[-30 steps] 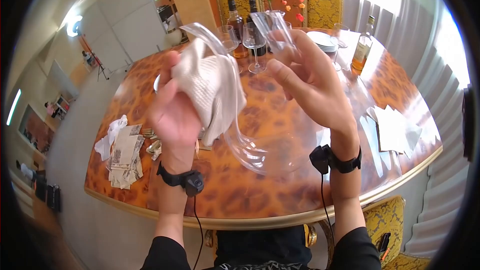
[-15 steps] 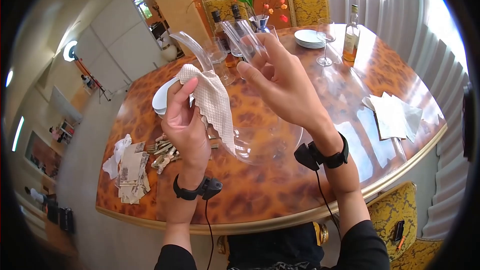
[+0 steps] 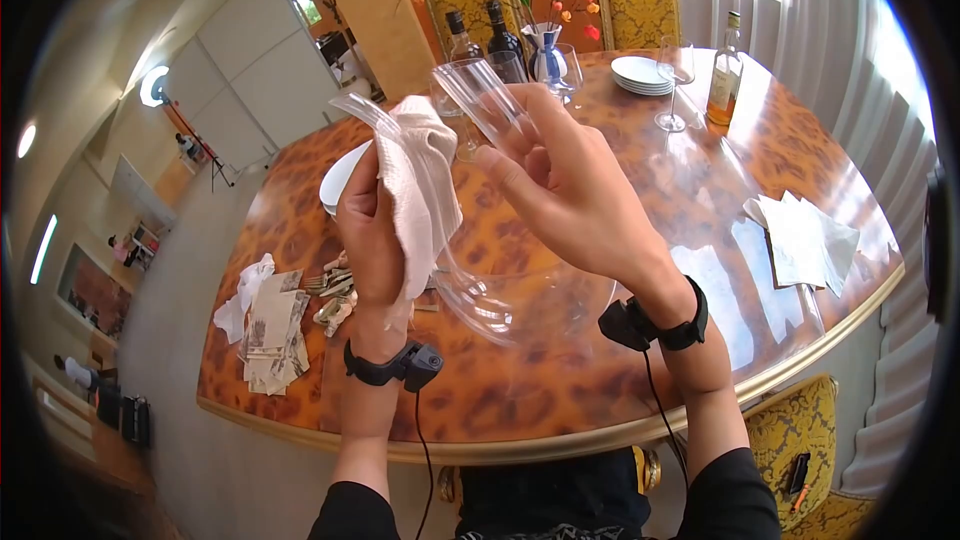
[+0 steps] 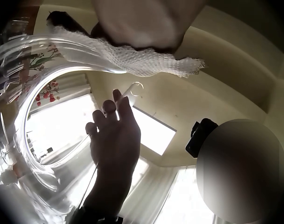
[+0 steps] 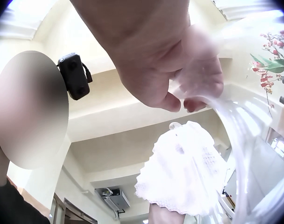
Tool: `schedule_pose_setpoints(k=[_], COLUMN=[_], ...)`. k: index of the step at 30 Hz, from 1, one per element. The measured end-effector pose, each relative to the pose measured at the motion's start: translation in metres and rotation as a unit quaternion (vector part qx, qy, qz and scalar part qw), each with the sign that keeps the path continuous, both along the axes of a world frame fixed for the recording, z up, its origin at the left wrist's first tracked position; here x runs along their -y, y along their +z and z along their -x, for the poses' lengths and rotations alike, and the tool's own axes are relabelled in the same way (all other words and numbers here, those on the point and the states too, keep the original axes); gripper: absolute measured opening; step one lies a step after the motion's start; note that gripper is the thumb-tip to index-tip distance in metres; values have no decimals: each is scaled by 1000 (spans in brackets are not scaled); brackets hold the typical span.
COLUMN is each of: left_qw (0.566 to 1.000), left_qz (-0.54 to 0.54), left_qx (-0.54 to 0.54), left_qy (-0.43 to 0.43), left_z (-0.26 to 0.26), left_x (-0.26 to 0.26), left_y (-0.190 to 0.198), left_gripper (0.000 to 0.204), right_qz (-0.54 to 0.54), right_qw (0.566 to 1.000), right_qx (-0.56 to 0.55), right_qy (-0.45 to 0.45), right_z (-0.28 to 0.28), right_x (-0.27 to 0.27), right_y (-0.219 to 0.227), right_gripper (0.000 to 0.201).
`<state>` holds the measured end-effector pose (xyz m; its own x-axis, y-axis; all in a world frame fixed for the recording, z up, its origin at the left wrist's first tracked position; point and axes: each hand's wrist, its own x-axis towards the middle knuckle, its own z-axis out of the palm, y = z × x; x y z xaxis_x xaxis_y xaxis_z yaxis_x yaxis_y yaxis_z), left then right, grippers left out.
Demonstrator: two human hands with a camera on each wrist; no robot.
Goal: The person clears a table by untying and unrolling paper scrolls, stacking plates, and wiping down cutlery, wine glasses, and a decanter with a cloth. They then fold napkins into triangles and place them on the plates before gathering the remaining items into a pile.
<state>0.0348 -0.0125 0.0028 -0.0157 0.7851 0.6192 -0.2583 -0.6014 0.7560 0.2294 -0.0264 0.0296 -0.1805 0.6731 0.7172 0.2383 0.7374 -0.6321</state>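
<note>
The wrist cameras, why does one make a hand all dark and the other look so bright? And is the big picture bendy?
Left wrist view: the right hand is nearly a silhouette against bright windows; right wrist view: the cloth is washed out almost white; head view: yes, the table looks bowed, with black corners and shiny glare at right.
</note>
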Motion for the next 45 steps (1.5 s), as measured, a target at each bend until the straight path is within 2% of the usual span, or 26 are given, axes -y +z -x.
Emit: schedule_pose_setpoints(k=[1,4,6,9,11,13,14,15,17,19,21,22,25,26,27,29,30,31,32,33,35,37,41,43,45], left_qw=[999,998,996,994,995,953,945,944,886,868,811,795,785,816,817,918,939,939,963,979,976,984,984,983,982], left_qz=[3,33,43,83,61,85,123,124,85,94,47,44,25,17,21,39,53,55,59,62,59,56,48,56,2], left_qx=[14,0,-47,-23,-11,9,55,54,30,42,26,49,52,56,57,30,-8,-7,-40,-73,-94,-144,-155,-162,-189], left_qy=[-33,-52,-58,-63,-83,-289,-299,-301,-455,-485,-583,-603,-617,-575,-573,-392,-340,-339,-261,-182,-187,-92,-78,-70,-21], left_z=[-7,-4,-1,3,8,16,13,14,20,21,20,20,15,13,10,7,8,5,0,-3,1,-1,-7,-8,-9], left_x=[5,3,7,11,3,3,8,7,6,7,6,6,7,12,16,20,20,19,18,16,9,10,17,20,20], left_y=[6,4,6,-2,-3,4,4,4,6,6,4,0,-1,0,1,3,5,6,6,6,3,2,4,6,4], left_gripper=[42,39,33,30,28,28,30,30,33,38,39,36,31,23,23,16,13,13,14,14,18,21,23,24,25], right_qz=[-7,-47,-33,-21,-24,-8,-8,12,32,60,59,58,53,56,29,4,59,115,55,58,90,81,97,61,33], right_qw=[1000,999,999,999,998,996,996,994,992,982,978,973,970,969,973,974,975,972,979,979,984,982,981,982,987], right_qx=[6,20,24,38,50,49,48,57,65,98,94,90,42,40,-2,-45,-46,-47,-81,-82,-40,-74,-95,-123,-108], right_qy=[-2,-3,5,23,33,74,71,90,108,148,177,206,235,237,229,221,210,197,178,178,150,156,138,133,117], right_z=[1,6,6,6,6,5,4,3,0,-2,-3,-3,-2,-1,2,1,-4,-6,0,-2,-8,-6,-14,-16,-23], right_x=[0,-1,-1,-4,-4,0,3,7,11,13,15,15,18,14,9,7,12,14,2,2,6,3,5,6,13], right_y=[-1,-5,-4,-8,-8,-7,-3,2,7,9,7,6,4,1,-2,-2,5,9,-4,-1,6,4,8,10,18], right_gripper=[38,32,30,29,29,30,30,31,32,38,40,43,41,41,39,37,38,39,42,42,42,42,43,46,47])
